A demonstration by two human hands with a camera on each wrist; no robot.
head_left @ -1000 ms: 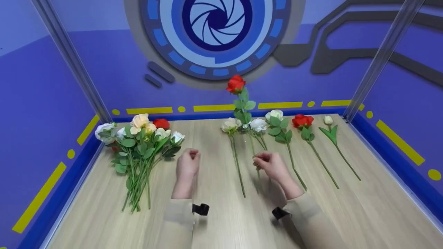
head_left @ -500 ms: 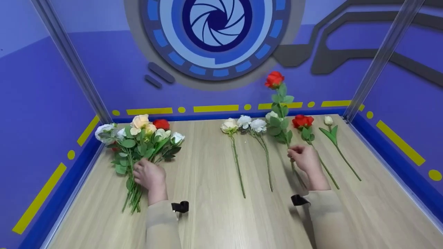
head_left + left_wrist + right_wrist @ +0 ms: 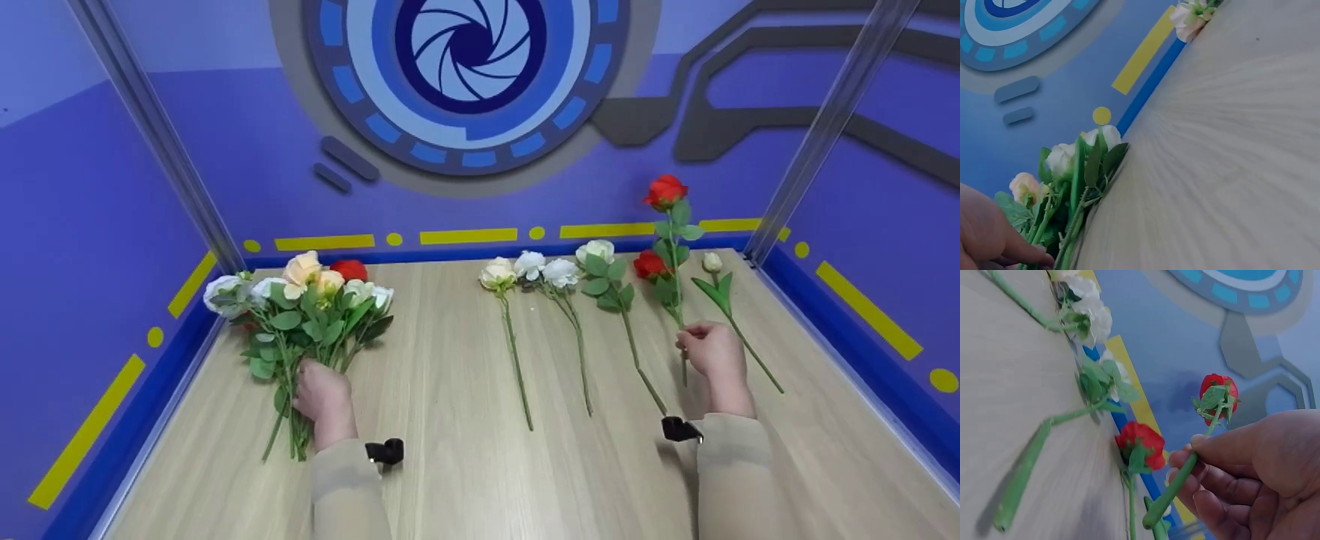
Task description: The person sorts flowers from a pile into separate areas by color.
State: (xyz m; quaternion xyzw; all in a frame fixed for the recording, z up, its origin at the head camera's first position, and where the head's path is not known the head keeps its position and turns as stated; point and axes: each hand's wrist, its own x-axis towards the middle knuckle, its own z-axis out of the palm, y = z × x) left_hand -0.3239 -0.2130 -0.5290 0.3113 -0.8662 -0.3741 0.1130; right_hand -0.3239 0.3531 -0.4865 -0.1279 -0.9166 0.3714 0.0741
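Observation:
My right hand (image 3: 716, 352) pinches the green stem of a red rose (image 3: 666, 193) between thumb and fingers. The rose stands raised above the table, its cut end pointing toward me in the right wrist view, where its bloom (image 3: 1219, 396) shows from below. Behind it a second red rose (image 3: 651, 265) lies on the table, partly covered by the held one's leaves. My left hand (image 3: 324, 394) grips the stems of a mixed bouquet (image 3: 304, 274) at the left, with peach, white and red blooms. In the left wrist view its fingers (image 3: 1024, 250) curl about the stems.
Between the hands lie a cream rose (image 3: 497, 274), a stem with two white blooms (image 3: 559, 272) and a white rose (image 3: 596, 253) with a bent stem. A white tulip (image 3: 712, 262) lies at the far right. Blue-purple walls (image 3: 247, 150) enclose the wooden table (image 3: 480, 450).
My right hand has carried the red rose rightward, past the white flowers to the other red rose. My left hand has moved left to the bouquet and gripped its stems.

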